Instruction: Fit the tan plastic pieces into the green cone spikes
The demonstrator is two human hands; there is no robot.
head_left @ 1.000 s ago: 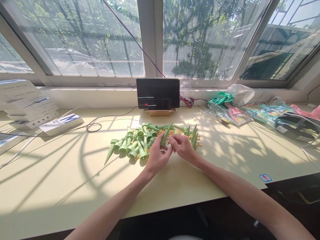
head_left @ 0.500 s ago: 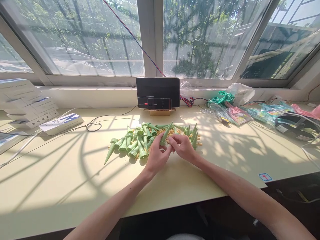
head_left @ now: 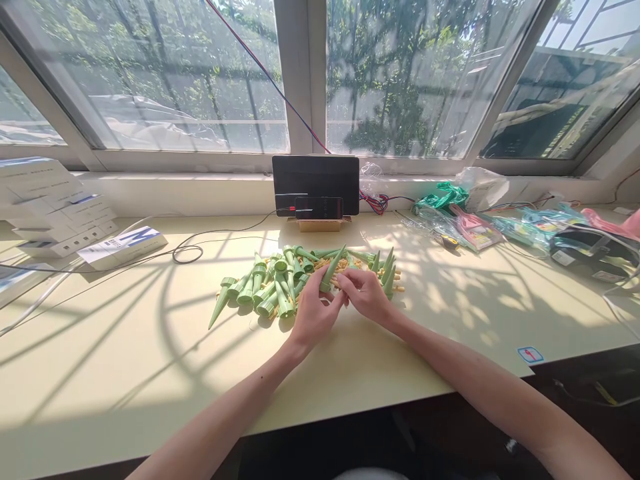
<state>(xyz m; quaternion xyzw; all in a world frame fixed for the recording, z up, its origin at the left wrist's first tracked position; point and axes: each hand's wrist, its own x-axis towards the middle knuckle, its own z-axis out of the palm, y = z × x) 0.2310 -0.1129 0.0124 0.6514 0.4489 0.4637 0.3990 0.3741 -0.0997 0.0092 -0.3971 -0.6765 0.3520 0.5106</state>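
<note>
My left hand (head_left: 318,308) is closed around a green plastic plant watering spike (head_left: 332,268), its pointed end tilted up and away to the right. Close beside it, my right hand (head_left: 367,292) has its fingers pinched together near the spike's lower end; whatever they grip is hidden. Several more green spikes (head_left: 267,301) lie heaped to the left of my hands. Behind my fingers are small tan pegs (head_left: 395,273), partly covered by other green spikes (head_left: 388,275) on the right.
A black tablet (head_left: 316,175) and a phone (head_left: 319,208) stand on a cardboard holder at the back. White boxes (head_left: 55,207) are stacked at the left, with a cable (head_left: 187,252) across the table. Plastic bags (head_left: 477,230) and a black case (head_left: 593,253) lie at the right.
</note>
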